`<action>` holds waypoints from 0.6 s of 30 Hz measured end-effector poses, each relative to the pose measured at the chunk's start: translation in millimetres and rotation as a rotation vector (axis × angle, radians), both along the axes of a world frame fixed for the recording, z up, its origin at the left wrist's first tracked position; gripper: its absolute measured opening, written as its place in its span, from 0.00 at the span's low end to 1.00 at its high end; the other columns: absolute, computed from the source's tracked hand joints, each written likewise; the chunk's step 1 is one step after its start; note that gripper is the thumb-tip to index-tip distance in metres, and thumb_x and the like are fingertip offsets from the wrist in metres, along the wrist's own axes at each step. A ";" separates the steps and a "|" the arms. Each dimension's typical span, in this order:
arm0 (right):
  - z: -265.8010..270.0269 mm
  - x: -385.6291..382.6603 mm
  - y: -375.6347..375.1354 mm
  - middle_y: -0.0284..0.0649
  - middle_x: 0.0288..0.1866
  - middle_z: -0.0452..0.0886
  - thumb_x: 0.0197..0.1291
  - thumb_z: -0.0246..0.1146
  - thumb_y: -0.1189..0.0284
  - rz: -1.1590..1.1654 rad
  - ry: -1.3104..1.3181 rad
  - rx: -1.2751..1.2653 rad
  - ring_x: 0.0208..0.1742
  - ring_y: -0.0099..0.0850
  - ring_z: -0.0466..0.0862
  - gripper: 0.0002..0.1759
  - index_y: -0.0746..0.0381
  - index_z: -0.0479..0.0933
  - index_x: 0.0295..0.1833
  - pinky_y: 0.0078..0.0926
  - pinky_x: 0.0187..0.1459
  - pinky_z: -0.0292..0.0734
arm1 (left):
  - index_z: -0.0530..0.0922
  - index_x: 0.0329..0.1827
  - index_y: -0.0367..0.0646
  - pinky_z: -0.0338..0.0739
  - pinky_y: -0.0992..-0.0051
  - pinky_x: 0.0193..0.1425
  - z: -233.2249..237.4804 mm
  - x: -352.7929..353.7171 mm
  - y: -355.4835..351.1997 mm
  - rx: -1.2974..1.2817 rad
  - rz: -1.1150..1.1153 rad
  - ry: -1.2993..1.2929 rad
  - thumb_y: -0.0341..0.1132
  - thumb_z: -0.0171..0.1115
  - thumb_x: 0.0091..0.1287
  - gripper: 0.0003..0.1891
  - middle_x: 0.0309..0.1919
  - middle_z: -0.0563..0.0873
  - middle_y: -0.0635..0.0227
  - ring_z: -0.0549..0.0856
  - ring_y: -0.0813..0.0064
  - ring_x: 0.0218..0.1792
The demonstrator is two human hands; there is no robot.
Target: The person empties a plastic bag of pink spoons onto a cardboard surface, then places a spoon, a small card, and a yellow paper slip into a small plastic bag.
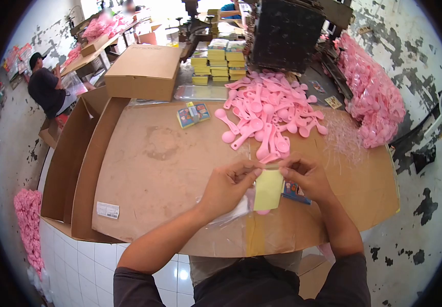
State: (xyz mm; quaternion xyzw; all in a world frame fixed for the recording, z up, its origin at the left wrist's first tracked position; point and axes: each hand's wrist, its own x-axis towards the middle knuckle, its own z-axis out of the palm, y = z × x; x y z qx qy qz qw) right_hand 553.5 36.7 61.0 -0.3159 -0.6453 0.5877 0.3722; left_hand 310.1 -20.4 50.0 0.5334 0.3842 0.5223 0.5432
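Observation:
My left hand (227, 185) and my right hand (307, 178) pinch the two upper corners of a pale yellow card (268, 190), close over the cardboard surface. A clear strip shows above the card between my fingertips. A bit of pink plastic (263, 212) peeks out under its lower edge. By my left wrist lie clear plastic bags (234, 214). Beside my right hand rests a blue printed card stack (297, 193), partly hidden by the fingers. Just beyond my hands a heap of pink plastic measuring spoons (267, 110) spreads over the cardboard.
A banded card bundle (193, 115) lies left of the spoons. Behind stand yellow card stacks (218, 61), a closed carton (143, 70) and a black machine (286, 37). Pink bagged goods (372, 92) and clear strips (345, 140) lie right. Another person (47, 87) sits far left.

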 end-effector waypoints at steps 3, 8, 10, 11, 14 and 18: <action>-5.4 3.9 2.4 0.34 0.48 0.87 0.72 0.68 0.76 0.024 0.000 -0.023 0.47 0.20 0.85 0.08 0.65 0.85 0.53 0.22 0.48 0.80 | 0.83 0.61 0.35 0.84 0.78 0.47 -0.6 2.5 2.2 0.000 -0.004 -0.011 0.30 0.62 0.80 0.12 0.49 0.92 0.65 0.89 0.81 0.45; -4.7 0.2 2.4 0.37 0.49 0.88 0.73 0.66 0.79 0.066 0.120 0.058 0.49 0.22 0.86 0.08 0.66 0.85 0.54 0.24 0.53 0.81 | 0.84 0.62 0.35 0.86 0.76 0.48 2.4 -0.9 4.3 -0.026 -0.050 0.040 0.28 0.61 0.79 0.13 0.50 0.92 0.65 0.89 0.80 0.47; -4.3 1.4 3.2 0.37 0.49 0.88 0.72 0.66 0.80 0.068 0.109 0.064 0.50 0.22 0.86 0.08 0.67 0.85 0.53 0.24 0.54 0.81 | 0.85 0.62 0.35 0.86 0.75 0.50 1.7 -2.8 4.6 -0.016 -0.058 0.044 0.27 0.61 0.79 0.13 0.51 0.92 0.64 0.89 0.79 0.48; -3.4 2.4 3.9 0.37 0.50 0.88 0.72 0.66 0.80 0.081 0.096 0.071 0.50 0.22 0.86 0.08 0.67 0.85 0.53 0.24 0.54 0.81 | 0.85 0.63 0.35 0.86 0.75 0.51 0.4 -3.1 5.0 -0.008 -0.060 0.042 0.27 0.61 0.79 0.13 0.51 0.92 0.63 0.89 0.79 0.49; -0.5 5.9 4.7 0.37 0.51 0.87 0.71 0.65 0.82 0.104 0.061 0.094 0.51 0.22 0.85 0.08 0.68 0.86 0.53 0.24 0.55 0.81 | 0.84 0.64 0.35 0.86 0.74 0.54 -2.2 -5.3 5.6 0.001 -0.075 0.060 0.24 0.60 0.78 0.14 0.52 0.91 0.63 0.89 0.78 0.50; 2.9 9.9 6.1 0.36 0.49 0.86 0.70 0.66 0.80 0.100 -0.033 0.159 0.50 0.23 0.83 0.09 0.66 0.87 0.52 0.25 0.54 0.79 | 0.83 0.64 0.34 0.86 0.73 0.57 -3.6 -7.0 3.9 -0.052 -0.089 0.074 0.23 0.59 0.78 0.15 0.53 0.91 0.62 0.88 0.77 0.52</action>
